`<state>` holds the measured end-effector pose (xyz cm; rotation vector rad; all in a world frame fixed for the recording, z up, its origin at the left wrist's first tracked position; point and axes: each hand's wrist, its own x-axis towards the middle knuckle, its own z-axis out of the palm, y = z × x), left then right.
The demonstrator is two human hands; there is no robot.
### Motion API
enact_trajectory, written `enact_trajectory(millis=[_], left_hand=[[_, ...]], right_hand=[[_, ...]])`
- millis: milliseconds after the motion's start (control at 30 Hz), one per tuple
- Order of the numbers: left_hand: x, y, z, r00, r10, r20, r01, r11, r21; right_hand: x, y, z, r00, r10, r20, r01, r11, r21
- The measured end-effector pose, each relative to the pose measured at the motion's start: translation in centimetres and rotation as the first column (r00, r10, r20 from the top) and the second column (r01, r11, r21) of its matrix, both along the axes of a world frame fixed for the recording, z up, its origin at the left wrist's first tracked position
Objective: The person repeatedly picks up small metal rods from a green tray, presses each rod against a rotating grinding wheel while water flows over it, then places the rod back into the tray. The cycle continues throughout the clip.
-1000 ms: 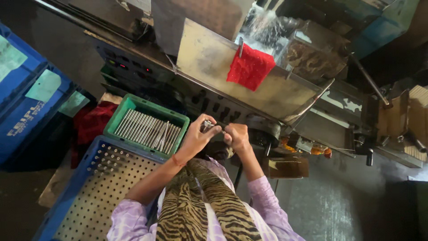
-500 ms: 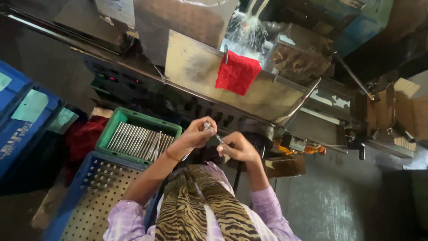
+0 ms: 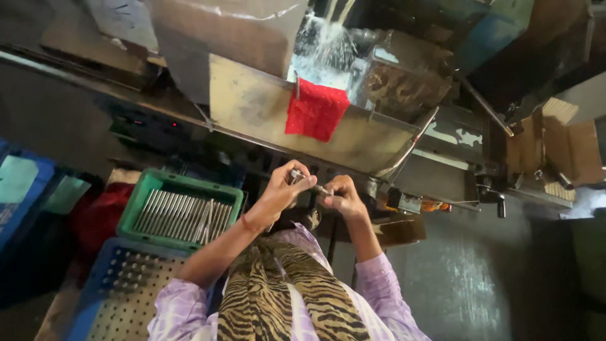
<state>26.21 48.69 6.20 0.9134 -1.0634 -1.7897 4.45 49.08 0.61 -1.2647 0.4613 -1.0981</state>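
My left hand (image 3: 279, 191) and my right hand (image 3: 341, 197) meet in front of my chest, just under a metal machine trough (image 3: 252, 113). Between them they hold a short thin metal rod (image 3: 310, 184); the left hand grips its thicker end and the right fingers pinch the tip. To the left of my left arm, a green crate (image 3: 140, 197) holds several similar metal rods laid side by side. Below it lies a blue perforated tray (image 3: 123, 293) with a few pins standing in its holes.
A red cloth (image 3: 316, 110) hangs over the trough's edge, with liquid spraying (image 3: 323, 43) behind it. Blue crates (image 3: 22, 183) stand at far left, and a red bundle (image 3: 98, 218) lies beside the green crate. Cardboard boxes (image 3: 562, 148) sit at right, above wet grey floor (image 3: 467, 284).
Both hands stayed together at the rod; the right hand has slid a little to the right along it. The view has shifted slightly.
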Motion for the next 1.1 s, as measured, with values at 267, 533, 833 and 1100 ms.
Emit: enact_trajectory(millis=[267,533,833,1100], left_hand=[[-7.8,-10.6,0.3,0.995,0.044,0.091,0.017,0.811,-0.585],[-22.1,-34.3,-4.3,0.94,-0.033,-0.341,0.114,0.969,0.221],[-28.4,-54.8,-5.0,0.839,0.544,0.003,-0.499,0.768,0.402],[-29.8,-59.5,-6.3,0.79,0.61,0.064,-0.588,0.723,0.362]], right_hand=[[-7.5,-6.2,4.1,0.973,-0.045,-0.225,0.02,0.993,-0.113],[-26.0,-18.2,6.1,0.058,-0.855,-0.515,0.376,0.497,-0.782],[-55.4,-24.7,3.7,-0.627,-0.454,-0.633,0.475,0.421,-0.773],[-57.3,-26.8,0.3,-0.553,-0.438,-0.709,0.576,0.414,-0.705]])
